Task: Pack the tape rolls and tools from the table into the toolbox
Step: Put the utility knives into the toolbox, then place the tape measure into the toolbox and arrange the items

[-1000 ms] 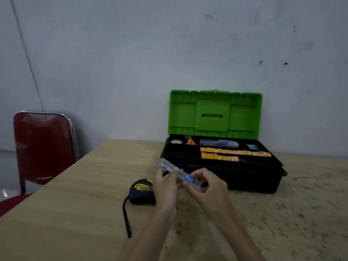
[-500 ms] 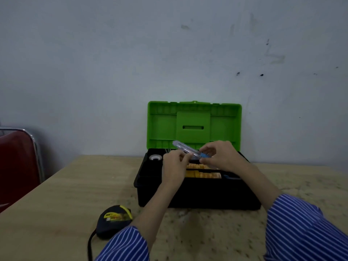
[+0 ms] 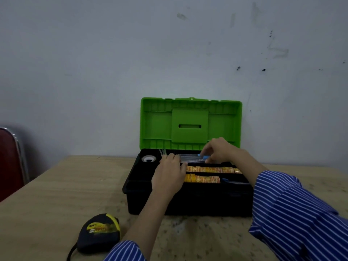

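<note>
Both hands pinch the clear cutter (image 3: 192, 158) over the toolbox (image 3: 188, 202) rear tray slot: left hand (image 3: 167, 176) on one end, right hand (image 3: 216, 150) on the other. Next: lower, release, then fetch tape measure (image 3: 100, 231) from counter (image 3: 56, 204).

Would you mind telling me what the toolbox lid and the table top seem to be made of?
The toolbox lid looks like moulded plastic, matte bright green, judging by its ribbed panels and one-piece recessed shape. The table top appears to be wood or a wood-look laminate: pale tan with faint grain, speckled dark near the front; which one is unclear.
</note>
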